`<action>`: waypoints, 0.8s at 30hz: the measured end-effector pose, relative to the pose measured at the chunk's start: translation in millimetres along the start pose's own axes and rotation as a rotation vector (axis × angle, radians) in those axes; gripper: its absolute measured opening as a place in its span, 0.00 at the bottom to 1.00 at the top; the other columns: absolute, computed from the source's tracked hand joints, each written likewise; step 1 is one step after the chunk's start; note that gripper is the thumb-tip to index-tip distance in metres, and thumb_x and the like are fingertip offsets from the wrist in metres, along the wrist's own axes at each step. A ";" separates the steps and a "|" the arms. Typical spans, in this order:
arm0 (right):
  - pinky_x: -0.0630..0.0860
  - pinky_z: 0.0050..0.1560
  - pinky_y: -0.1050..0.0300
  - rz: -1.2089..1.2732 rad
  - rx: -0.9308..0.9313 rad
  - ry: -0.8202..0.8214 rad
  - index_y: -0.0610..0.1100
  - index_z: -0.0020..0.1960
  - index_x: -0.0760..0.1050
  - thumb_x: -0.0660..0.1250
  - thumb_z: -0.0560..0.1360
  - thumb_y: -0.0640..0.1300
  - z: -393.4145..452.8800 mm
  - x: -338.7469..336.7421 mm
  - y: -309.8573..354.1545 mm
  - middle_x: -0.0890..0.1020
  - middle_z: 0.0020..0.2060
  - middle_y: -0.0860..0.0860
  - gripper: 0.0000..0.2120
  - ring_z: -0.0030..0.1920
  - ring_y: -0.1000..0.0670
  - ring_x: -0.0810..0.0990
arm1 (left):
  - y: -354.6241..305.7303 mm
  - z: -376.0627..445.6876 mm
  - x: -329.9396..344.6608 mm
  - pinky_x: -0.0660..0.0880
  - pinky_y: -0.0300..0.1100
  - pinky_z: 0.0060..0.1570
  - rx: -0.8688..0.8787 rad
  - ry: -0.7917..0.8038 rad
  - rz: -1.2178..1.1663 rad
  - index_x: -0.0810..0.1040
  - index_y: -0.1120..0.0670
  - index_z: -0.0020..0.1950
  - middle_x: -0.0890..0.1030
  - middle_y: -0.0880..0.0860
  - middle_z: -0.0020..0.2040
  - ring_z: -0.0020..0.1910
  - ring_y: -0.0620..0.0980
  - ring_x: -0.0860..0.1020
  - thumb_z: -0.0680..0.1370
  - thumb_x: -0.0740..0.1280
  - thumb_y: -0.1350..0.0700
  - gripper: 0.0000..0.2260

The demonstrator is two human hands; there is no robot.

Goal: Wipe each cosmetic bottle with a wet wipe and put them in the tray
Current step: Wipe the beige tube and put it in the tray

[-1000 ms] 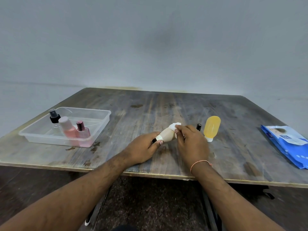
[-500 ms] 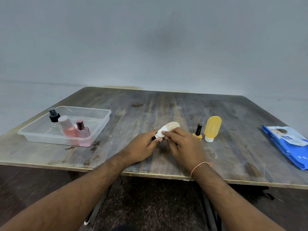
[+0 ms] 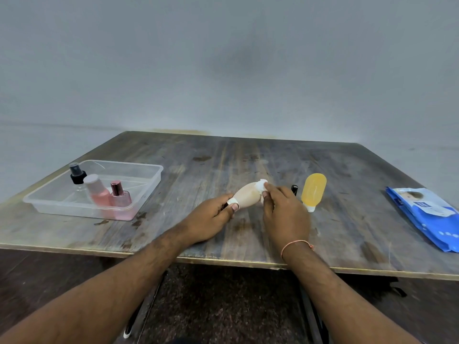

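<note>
A beige squeeze bottle [image 3: 248, 194] is held tilted just above the table's middle. My left hand [image 3: 211, 218] grips its white cap end. My right hand [image 3: 283, 214] pinches a white wet wipe [image 3: 261, 186] against the bottle's far end. Just right of my right hand stands a small bottle with a black cap [image 3: 294, 189], mostly hidden. An orange squeeze bottle [image 3: 313, 189] lies beside it. The clear plastic tray [image 3: 149, 181] at the left holds a black-capped spray bottle [image 3: 77, 175], a pink bottle [image 3: 97, 190] and a pink perfume bottle [image 3: 119, 194].
A blue pack of wet wipes [image 3: 427, 214] lies near the table's right edge. The worn wooden table [image 3: 223, 155] ends close to me at a metal-trimmed front edge [image 3: 236, 261]. A grey wall stands behind the table.
My right hand slid the wipe from the bottle's cap end back up to its far end. The bottle stays gripped in my left hand.
</note>
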State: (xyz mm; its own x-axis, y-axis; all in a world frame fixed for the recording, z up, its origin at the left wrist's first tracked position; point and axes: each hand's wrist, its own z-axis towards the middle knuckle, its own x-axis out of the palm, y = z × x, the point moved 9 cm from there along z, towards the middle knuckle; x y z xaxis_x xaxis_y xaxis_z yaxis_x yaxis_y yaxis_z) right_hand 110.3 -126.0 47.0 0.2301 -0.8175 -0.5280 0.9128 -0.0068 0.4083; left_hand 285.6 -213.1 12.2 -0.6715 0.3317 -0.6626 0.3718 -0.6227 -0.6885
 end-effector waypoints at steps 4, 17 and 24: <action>0.78 0.36 0.51 0.032 -0.114 -0.035 0.44 0.65 0.85 0.73 0.80 0.40 -1.4 -1.9 10.5 0.85 0.51 0.48 0.13 0.43 0.40 0.85 | 2.4 1.2 -4.0 0.77 0.49 0.49 -0.028 -0.032 -0.050 0.78 0.36 0.54 0.81 0.38 0.42 0.42 0.42 0.78 0.86 0.58 0.43 0.09; 0.79 0.36 0.48 0.112 -0.561 0.061 0.49 0.65 0.85 0.71 0.81 0.43 -22.2 9.3 52.8 0.86 0.49 0.51 0.13 0.42 0.43 0.83 | 12.3 2.1 -3.0 0.70 0.33 0.36 -0.122 -0.068 -0.353 0.80 0.53 0.53 0.80 0.43 0.41 0.32 0.37 0.72 0.90 0.56 0.51 0.15; 0.77 0.34 0.51 0.073 -0.387 -0.012 0.53 0.66 0.84 0.70 0.81 0.42 -11.4 2.3 35.1 0.84 0.47 0.52 0.16 0.41 0.45 0.82 | 7.6 0.4 -4.2 0.66 0.31 0.32 -0.187 -0.044 -0.470 0.79 0.50 0.64 0.76 0.49 0.42 0.29 0.39 0.68 0.91 0.53 0.51 0.14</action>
State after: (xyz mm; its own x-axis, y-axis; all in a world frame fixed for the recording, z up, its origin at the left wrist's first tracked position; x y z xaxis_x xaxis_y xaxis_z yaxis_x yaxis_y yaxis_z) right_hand 146.7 -121.5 51.6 0.2976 -0.8144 -0.4983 0.9543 0.2678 0.1324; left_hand 291.0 -219.6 9.9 -0.8189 0.5124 -0.2585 0.1289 -0.2747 -0.9528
